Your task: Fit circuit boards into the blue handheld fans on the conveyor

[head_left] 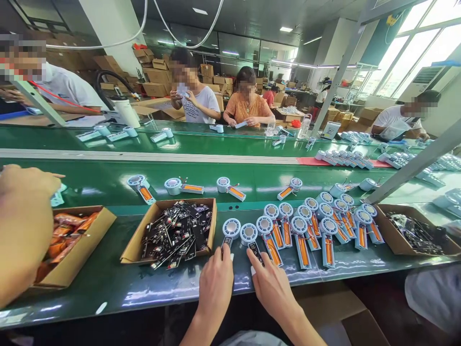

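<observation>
Two light-blue handheld fan halves lie side by side before me, each with a round slotted head and a silver disc. On the left one [231,228], my left hand [216,276] has its fingers closed around the handle, where a black circuit board partly shows. The handle of the right one [248,233] carries a black circuit board [255,251]. My right hand [272,283] grips that handle, its fingers bent at the board's edge. The handles' lower ends are hidden by my hands. Several similar fan halves [302,252] with orange batteries stand just right.
A cardboard box of black circuit boards [213,226] is at left, another [389,240] at right. A box of orange batteries [77,262] sits far left under a co-worker's arm [25,226]. More fan halves lie on the green belt [187,168]. Co-workers sit opposite.
</observation>
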`<action>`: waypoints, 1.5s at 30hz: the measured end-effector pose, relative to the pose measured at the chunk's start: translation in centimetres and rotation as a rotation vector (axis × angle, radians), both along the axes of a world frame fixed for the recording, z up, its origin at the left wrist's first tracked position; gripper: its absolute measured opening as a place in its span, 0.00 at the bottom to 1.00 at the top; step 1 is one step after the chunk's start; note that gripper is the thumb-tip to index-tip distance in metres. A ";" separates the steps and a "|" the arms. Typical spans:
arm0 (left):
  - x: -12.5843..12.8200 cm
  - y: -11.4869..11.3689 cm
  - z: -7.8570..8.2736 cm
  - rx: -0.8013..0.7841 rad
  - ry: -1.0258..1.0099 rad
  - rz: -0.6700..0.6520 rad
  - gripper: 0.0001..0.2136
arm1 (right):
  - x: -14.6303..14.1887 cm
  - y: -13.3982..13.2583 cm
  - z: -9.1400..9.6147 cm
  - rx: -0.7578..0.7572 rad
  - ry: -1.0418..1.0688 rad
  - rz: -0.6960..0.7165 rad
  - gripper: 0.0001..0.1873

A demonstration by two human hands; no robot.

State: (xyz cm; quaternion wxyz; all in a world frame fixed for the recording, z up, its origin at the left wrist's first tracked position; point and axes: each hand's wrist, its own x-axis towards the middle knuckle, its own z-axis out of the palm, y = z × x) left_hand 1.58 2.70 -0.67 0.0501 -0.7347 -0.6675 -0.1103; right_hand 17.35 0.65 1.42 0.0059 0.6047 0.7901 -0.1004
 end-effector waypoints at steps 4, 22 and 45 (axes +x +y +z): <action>-1.4 1.0 0.4 -0.074 -0.125 -0.068 0.17 | 0.2 -0.3 -0.4 0.021 0.023 -0.007 0.37; -2.2 1.6 -0.8 -0.077 -0.594 -0.199 0.24 | -5.7 3.7 0.7 0.040 0.040 -0.220 0.16; -2.6 0.8 -5.9 0.215 -0.654 -0.399 0.16 | 5.5 27.0 7.8 0.082 -0.137 -0.340 0.18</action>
